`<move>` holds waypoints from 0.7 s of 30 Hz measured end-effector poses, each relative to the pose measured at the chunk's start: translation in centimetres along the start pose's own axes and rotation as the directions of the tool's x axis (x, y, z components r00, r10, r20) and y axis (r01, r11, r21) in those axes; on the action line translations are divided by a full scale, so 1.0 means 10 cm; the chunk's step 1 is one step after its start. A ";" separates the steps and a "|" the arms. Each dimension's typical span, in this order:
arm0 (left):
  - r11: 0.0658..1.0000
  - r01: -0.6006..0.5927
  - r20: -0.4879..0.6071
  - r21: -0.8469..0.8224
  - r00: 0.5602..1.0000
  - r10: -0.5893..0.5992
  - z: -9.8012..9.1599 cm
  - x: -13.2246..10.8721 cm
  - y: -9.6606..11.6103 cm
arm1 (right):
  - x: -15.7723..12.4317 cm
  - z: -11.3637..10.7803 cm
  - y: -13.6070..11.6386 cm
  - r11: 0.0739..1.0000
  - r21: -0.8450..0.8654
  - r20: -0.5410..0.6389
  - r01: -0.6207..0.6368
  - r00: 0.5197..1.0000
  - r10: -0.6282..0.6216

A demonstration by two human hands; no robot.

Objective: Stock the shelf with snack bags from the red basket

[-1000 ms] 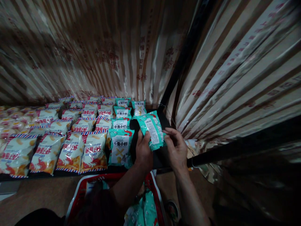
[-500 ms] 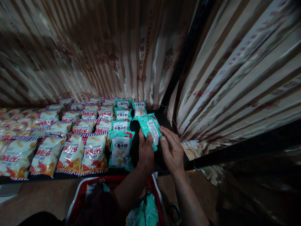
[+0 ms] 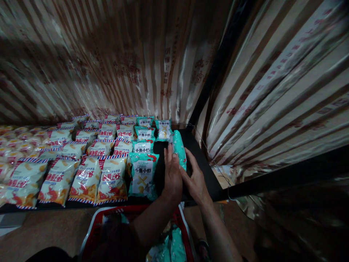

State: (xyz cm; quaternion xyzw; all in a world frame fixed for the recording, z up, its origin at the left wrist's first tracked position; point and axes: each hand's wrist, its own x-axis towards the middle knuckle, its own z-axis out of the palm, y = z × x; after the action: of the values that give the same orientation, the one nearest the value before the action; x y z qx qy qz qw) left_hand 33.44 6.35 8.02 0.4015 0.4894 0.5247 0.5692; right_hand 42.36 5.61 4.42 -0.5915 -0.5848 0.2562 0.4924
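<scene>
Between my two hands, above the right part of the black shelf, a teal snack bag is turned on edge, its side towards me. My left hand presses its left face with straight fingers. My right hand grips the other side, thumb near the bag's lower end. The fingertips are partly hidden. Just left of my left hand lies a row of matching teal snack bags. Behind the held bag, another teal bag rests on the shelf.
White-and-orange snack bags fill rows further left, beside small round packs. The black shelf has a dark post at its right rear. Below stands a red basket with teal bags inside. Striped curtains hang behind.
The held teal bag has turned from showing its printed back to standing on edge. My left hand has straightened its fingers along it; my right hand has closed in against the other side.
</scene>
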 end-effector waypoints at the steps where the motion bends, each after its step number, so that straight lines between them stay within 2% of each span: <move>1: 0.999 -0.003 0.013 0.045 1.000 0.002 0.00 -0.01 0.02 | 0.00 0.00 0.00 1.000 0.027 -0.007 -0.006 1.000 0.007; 5: 0.977 -0.032 0.052 0.212 0.998 0.022 0.01 -0.04 0.03 | 0.01 0.01 0.01 0.988 0.147 -0.026 -0.047 0.998 0.051; 12: 0.881 -0.064 0.091 0.469 0.996 0.023 0.02 -0.09 0.02 | 0.03 0.05 0.03 0.946 0.264 -0.053 -0.191 0.976 0.212; 16: 0.855 -0.059 0.079 0.515 0.997 0.021 0.00 -0.11 0.01 | 0.03 0.08 0.12 0.916 0.309 -0.078 -0.257 0.953 0.294; 21: 0.845 -0.136 0.061 0.517 0.991 0.122 -0.02 -0.11 -0.06 | 0.03 0.12 0.29 0.918 0.278 -0.075 -0.283 0.946 0.314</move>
State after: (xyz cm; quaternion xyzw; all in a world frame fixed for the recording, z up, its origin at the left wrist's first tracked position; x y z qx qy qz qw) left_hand 33.38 5.15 7.56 0.5791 0.5773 0.4048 0.4093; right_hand 42.64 6.69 1.47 -0.6172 -0.4181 0.3684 0.5555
